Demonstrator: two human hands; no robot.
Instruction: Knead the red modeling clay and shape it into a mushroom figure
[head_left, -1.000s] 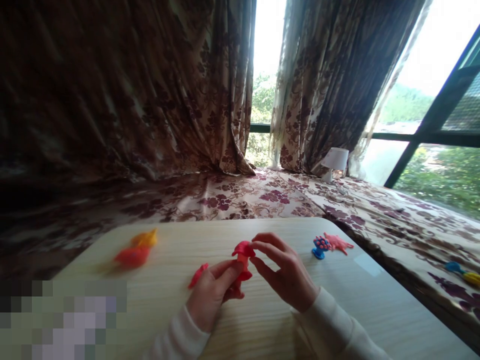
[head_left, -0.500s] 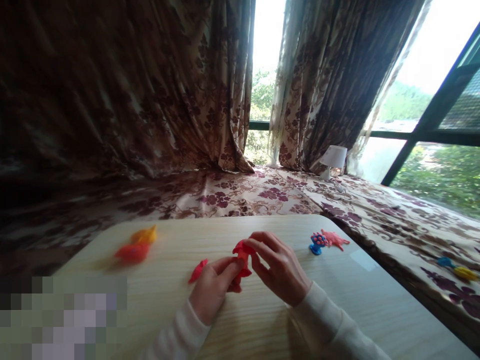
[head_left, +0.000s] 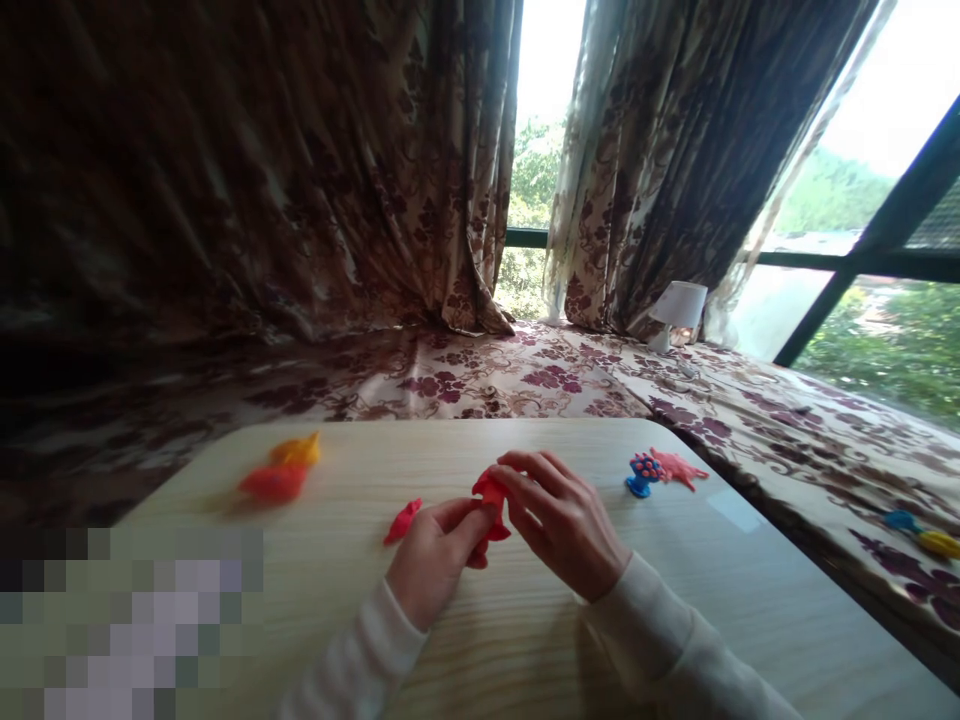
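Observation:
Over the middle of the table, my left hand [head_left: 442, 550] pinches a red modelling clay piece [head_left: 493, 497] between thumb and fingers. It has a flared top, a narrow middle and a wider lower part, partly covered by my fingers. My right hand [head_left: 559, 515] bends over from the right, its thumb and fingertips closed on the upper edge of the same piece. A smaller pinkish-red clay lump [head_left: 403, 522] lies on the table just left of my left hand.
On the light wooden table [head_left: 360, 640] lie an orange-red lump [head_left: 274, 483] and a yellow one [head_left: 298, 448] at left. A blue stand with pink dots [head_left: 643, 474] and a flat pink spiky shape [head_left: 681, 468] sit at right. A white lamp [head_left: 679, 303] stands behind.
Both hands still hold the red clay piece, with small shifts of the fingers at its top. The whole view has shifted slightly.

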